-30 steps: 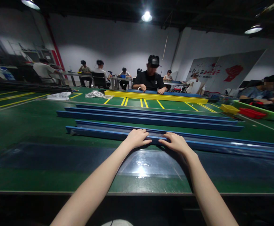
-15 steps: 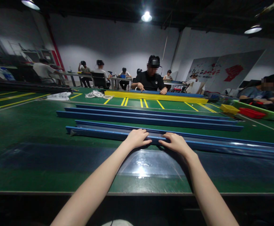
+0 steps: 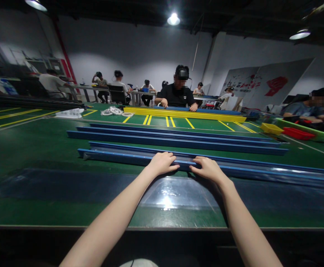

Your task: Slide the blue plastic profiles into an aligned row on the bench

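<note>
A long blue channel rail [image 3: 117, 157] lies across the green table [image 3: 33, 148], running left to right. My left hand [image 3: 162, 163] rests on its near edge at the middle, fingers curled over the rim. My right hand [image 3: 208, 168] sits beside it, a little to the right, fingers also curled onto the same edge with the thumb pointing left. The two hands are a short gap apart. A shiny clear film sheet [image 3: 173, 193] lies flat on the table just under my wrists.
Two more blue rails [image 3: 178, 139] lie parallel farther back. A person in black [image 3: 177, 96] works at a yellow rail [image 3: 184, 114] across the table. Red and yellow bins [image 3: 298, 133] stand at the right; white rings [image 3: 114, 111] at the back left.
My hands hold almost the same place on the rail; the right hand has shifted very slightly. The person opposite has moved their hands along the yellow rail.
</note>
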A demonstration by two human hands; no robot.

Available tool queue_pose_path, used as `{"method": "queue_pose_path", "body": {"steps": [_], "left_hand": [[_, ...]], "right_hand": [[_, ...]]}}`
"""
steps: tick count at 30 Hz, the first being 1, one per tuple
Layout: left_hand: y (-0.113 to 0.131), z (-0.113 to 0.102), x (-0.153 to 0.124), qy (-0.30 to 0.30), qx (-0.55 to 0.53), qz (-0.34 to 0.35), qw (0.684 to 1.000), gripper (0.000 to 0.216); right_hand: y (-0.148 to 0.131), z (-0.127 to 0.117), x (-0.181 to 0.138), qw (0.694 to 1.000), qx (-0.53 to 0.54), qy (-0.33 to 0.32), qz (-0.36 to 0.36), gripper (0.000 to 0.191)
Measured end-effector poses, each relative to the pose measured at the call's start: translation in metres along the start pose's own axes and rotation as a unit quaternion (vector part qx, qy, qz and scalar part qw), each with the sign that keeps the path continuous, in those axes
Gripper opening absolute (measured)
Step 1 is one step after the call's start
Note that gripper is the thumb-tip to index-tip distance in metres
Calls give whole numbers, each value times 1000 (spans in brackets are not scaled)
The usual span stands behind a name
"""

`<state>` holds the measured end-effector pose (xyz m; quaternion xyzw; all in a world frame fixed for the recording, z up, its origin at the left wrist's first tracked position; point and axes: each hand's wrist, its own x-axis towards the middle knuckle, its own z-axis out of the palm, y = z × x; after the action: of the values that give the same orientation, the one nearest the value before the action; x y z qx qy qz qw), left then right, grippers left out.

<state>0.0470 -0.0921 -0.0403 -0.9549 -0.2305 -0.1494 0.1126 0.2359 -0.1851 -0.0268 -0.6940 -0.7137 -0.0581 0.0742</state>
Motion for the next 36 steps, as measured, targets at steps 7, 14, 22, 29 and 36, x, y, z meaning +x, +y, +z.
{"method": "queue_pose_path", "body": {"steps": [7, 14, 22, 29, 36], "left_hand": [[0, 0, 0, -1, -3, 0, 1000, 35], [0, 0, 0, -5, -11, -2, 1000, 35], [0, 0, 0, -10, -11, -1, 1000, 35], [0, 0, 0, -2, -4, 0, 1000, 36], [0, -1, 0, -8, -11, -3, 1000, 35]], "right_hand": [[-1, 0, 0, 1000, -11, 0, 7, 34], [-4, -1, 1, 999, -24, -10, 18, 36], [-5, 2, 1, 999, -43, 7, 19, 40], [-10, 1, 1, 998, -52, 18, 33, 42], [-15, 2, 4, 998, -53, 20, 30, 38]]}}
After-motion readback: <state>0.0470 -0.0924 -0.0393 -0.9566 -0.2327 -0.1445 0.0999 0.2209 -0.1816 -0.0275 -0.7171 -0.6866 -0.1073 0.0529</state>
